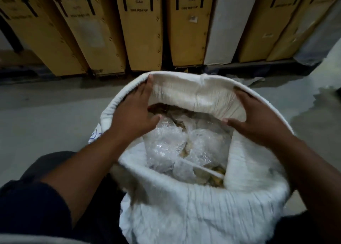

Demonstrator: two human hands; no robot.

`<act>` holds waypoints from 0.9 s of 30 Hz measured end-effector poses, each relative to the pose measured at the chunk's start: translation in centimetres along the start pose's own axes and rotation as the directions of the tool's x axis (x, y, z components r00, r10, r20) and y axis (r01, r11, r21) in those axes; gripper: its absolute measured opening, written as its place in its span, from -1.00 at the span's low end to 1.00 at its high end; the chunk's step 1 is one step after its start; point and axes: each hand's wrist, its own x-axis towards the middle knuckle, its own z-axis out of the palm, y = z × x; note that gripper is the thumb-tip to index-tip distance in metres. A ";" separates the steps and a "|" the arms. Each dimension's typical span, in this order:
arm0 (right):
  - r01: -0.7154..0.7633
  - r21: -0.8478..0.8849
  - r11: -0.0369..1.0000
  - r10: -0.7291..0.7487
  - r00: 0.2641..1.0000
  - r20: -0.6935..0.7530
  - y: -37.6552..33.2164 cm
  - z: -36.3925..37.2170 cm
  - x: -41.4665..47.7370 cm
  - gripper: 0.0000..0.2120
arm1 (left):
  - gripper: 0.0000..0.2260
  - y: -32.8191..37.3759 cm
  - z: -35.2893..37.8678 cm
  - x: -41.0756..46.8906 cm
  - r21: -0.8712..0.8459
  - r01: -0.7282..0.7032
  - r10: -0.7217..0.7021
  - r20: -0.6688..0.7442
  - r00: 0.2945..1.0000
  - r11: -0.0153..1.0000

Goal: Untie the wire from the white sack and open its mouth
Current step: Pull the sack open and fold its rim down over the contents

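The white sack [193, 212] stands in front of me with its mouth spread wide and its rim rolled outward. My left hand [134, 112] grips the far left part of the rim, fingers over the edge. My right hand [256, 120] holds the far right part of the rim, thumb inside the mouth. Inside the sack lie clear plastic bags [173, 144] with pale contents. A thin white strip [203, 168] lies across them. No wire is visible.
A row of tall brown cardboard boxes [142, 27] with black arrows leans along the back, with a white panel [230, 22] among them. Grey concrete floor [49, 110] surrounds the sack. My dark-clothed legs [46, 197] are at lower left.
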 end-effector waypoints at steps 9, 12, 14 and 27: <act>0.113 -0.272 0.956 -0.114 0.993 0.010 4.4 -4.8 2.3 0.16 | 0.05 -4.7 -5.4 2.9 0.437 -0.240 0.215 0.107 0.971 0.867; 0.100 -0.300 0.949 -0.080 0.994 0.079 4.8 -4.3 2.1 0.23 | 0.11 -5.0 -5.5 2.3 0.478 -0.261 0.200 0.176 0.964 0.839; 0.129 -0.363 0.923 -0.074 0.984 0.163 4.9 -3.7 2.1 0.28 | 0.15 -4.7 -5.1 1.9 0.491 -0.288 0.204 0.218 0.954 0.822; 0.531 -0.436 0.726 -0.250 0.795 0.553 -4.9 -1.3 -3.3 -0.28 | -0.36 0.2 -1.0 -1.9 0.321 -0.651 0.296 0.694 0.656 0.688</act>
